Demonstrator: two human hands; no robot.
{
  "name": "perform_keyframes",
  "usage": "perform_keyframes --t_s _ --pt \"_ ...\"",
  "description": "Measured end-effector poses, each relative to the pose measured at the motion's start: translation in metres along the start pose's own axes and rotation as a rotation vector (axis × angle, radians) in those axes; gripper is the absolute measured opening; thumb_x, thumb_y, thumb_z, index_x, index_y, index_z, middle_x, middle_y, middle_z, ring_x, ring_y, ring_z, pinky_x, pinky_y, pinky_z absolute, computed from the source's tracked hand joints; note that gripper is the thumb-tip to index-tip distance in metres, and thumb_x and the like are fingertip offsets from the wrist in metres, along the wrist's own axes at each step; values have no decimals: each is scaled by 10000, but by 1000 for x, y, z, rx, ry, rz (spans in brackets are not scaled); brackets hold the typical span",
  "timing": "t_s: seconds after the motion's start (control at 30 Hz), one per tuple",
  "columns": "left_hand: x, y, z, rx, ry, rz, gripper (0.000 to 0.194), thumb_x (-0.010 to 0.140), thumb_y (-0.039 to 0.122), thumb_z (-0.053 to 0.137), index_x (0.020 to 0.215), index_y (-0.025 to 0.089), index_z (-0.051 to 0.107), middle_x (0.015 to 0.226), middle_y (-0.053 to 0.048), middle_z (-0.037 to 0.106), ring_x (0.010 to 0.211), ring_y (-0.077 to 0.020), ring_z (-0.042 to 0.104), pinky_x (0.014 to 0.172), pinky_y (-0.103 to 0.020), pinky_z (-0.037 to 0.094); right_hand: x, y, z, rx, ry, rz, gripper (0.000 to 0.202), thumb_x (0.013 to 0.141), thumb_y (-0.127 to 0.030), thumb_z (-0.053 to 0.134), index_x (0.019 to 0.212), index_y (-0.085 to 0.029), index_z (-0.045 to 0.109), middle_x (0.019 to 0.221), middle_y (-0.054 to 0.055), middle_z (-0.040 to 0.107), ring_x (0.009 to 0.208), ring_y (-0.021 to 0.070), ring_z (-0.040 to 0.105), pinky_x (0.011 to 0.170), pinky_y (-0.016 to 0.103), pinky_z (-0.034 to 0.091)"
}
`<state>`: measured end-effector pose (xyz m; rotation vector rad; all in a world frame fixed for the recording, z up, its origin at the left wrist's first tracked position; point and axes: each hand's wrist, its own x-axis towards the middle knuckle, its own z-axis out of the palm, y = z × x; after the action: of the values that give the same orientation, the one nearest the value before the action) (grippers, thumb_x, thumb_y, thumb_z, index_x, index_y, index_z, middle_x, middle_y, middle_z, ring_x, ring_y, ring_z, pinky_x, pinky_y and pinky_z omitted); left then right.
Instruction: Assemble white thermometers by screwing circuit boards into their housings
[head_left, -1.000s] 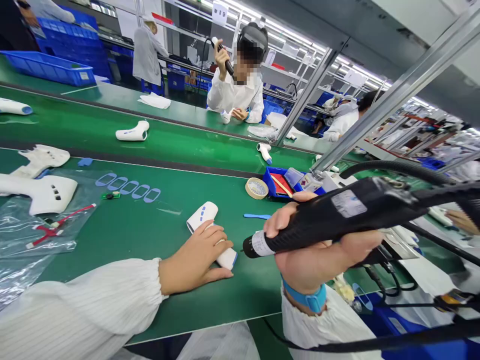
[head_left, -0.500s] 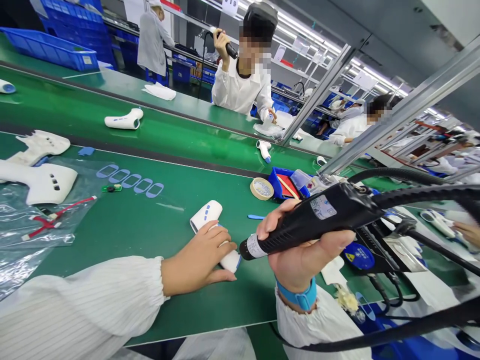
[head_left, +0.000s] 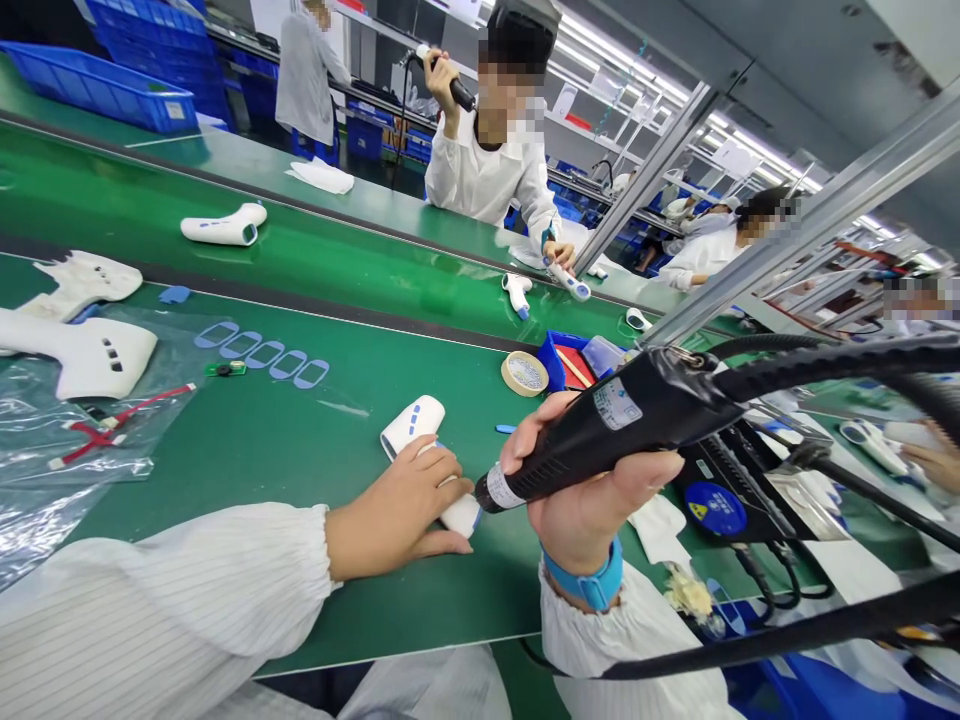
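My left hand point(head_left: 401, 510) is closed over a white forehead thermometer point(head_left: 426, 412) with small blue buttons, pressing it down on the green table point(head_left: 277, 465). Its palm covers the middle of the thermometer, while both ends show. Held in my right hand point(head_left: 581, 510) is a black cylindrical handheld tool point(head_left: 622, 425) with a label and a thick cable. The tool's tip point(head_left: 491, 490) points left, close beside the thermometer's lower end; I cannot tell whether they touch. A blue strap point(head_left: 589, 582) circles my right wrist.
Blue oval frames point(head_left: 262, 355), a small green circuit board point(head_left: 226, 369) and white shell halves point(head_left: 112, 350) lie left. A tape roll point(head_left: 525, 373) and blue bin point(head_left: 555, 365) stand beyond. Thermometers ride the green conveyor point(head_left: 360, 270). A black box point(head_left: 739, 500) and cables crowd the right; a co-worker point(head_left: 484, 170) sits opposite.
My right hand and the black tool have shifted slightly left. The conveyor's thermometers have slid left. The co-worker opposite now holds a thermometer out over the conveyor edge.
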<state>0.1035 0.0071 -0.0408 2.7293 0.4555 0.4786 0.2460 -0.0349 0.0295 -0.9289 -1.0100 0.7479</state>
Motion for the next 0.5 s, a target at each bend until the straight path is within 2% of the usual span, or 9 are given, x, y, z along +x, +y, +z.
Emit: perform_keyframes --t_s 0.17,0.3,0.4,0.5 --pt "0 2 -4 -19 -10 -28 413 833 485 499 1068 149 549 998 -97 594 982 -243 515 1004 -461 240 2 -4 0 9 46 -2 601 679 -779 359 792 -209 514 518 -36 516 383 117 494 354 244 387" --pt "0 11 -4 -14 9 -62 399 793 462 535 1049 157 552 982 -88 595 960 -242 518 1020 -489 219 6 -26 -3 -11 153 -82 626 674 -784 342 793 -202 538 476 -36 519 358 127 488 340 249 369" --pt "3 21 3 60 31 -129 466 745 555 533 966 145 561 940 -92 579 938 -268 512 1028 -536 191 6 -46 -16 -73 174 -161 643 689 -773 320 806 -189 563 490 -24 520 378 131 492 370 261 386" --pt "8 27 11 192 63 -179 312 808 448 477 866 151 554 870 -84 564 873 -264 511 1004 -545 228 3 -57 -39 -214 209 -232 625 692 -767 275 842 -221 539 567 -22 488 444 135 492 437 283 407"
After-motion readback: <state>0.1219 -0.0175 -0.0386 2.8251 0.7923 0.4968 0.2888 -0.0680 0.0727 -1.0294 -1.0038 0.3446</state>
